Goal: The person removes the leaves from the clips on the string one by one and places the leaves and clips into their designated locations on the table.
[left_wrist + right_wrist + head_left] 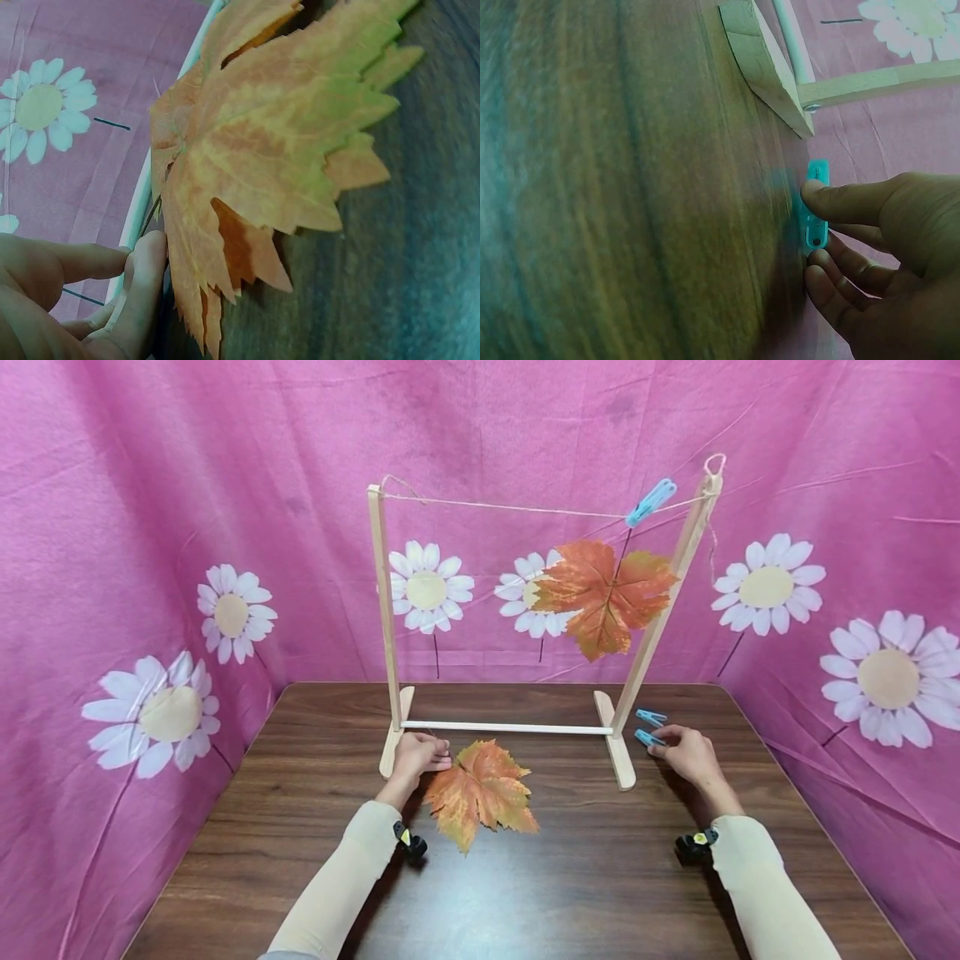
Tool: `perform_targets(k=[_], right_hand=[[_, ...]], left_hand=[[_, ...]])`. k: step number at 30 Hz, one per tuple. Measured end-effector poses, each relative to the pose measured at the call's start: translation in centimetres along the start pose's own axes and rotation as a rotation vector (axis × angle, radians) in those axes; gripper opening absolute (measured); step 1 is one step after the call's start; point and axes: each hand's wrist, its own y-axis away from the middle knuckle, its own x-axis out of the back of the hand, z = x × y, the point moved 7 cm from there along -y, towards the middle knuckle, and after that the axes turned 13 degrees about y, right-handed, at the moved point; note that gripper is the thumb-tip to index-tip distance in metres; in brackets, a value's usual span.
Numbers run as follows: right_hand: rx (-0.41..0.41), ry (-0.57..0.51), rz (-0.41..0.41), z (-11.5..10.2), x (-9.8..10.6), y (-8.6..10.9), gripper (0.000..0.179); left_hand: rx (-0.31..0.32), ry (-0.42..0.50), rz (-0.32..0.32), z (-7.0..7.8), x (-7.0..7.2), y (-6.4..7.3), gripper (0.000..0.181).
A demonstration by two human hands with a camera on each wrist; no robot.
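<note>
My left hand (420,757) pinches the thin stem of an orange artificial maple leaf (480,789) between thumb and fingers. In the left wrist view the leaf (262,135) spreads out beyond the fingertips, close over the table. At the stand's right foot, my right hand (688,756) grips a light-blue clothespin (648,737). The right wrist view has the thumb on the near side of this clothespin (817,214) and fingers behind it. Another blue clothespin (651,717) lies just behind the gripped one.
A wooden stand (387,610) holds a string (517,508) between two posts, with a white bar (510,727) low across. Near the right post, a blue clothespin (651,502) holds another orange leaf (607,597) on the string. A pink daisy-print cloth (300,468) surrounds the brown table (540,893).
</note>
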Motion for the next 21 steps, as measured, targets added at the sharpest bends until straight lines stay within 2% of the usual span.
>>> perform_targets(k=[8,11,16,21], right_hand=[[0.011,0.013,-0.015,-0.08,-0.05,0.0,0.042],[0.008,0.011,-0.018,-0.1,-0.06,0.04,0.043],[0.001,0.007,-0.017,-0.05,-0.08,0.09,0.042],[-0.007,-0.002,0.003,-0.29,0.13,0.16,0.036]], left_hand=[[-0.026,-0.037,-0.003,0.11,0.02,0.3,0.012],[-0.017,-0.054,0.008,0.08,0.04,0.34,0.012],[-0.007,-0.072,0.013,0.09,0.01,0.31,0.015],[-0.01,-0.05,0.011,-0.06,0.12,0.06,0.023]])
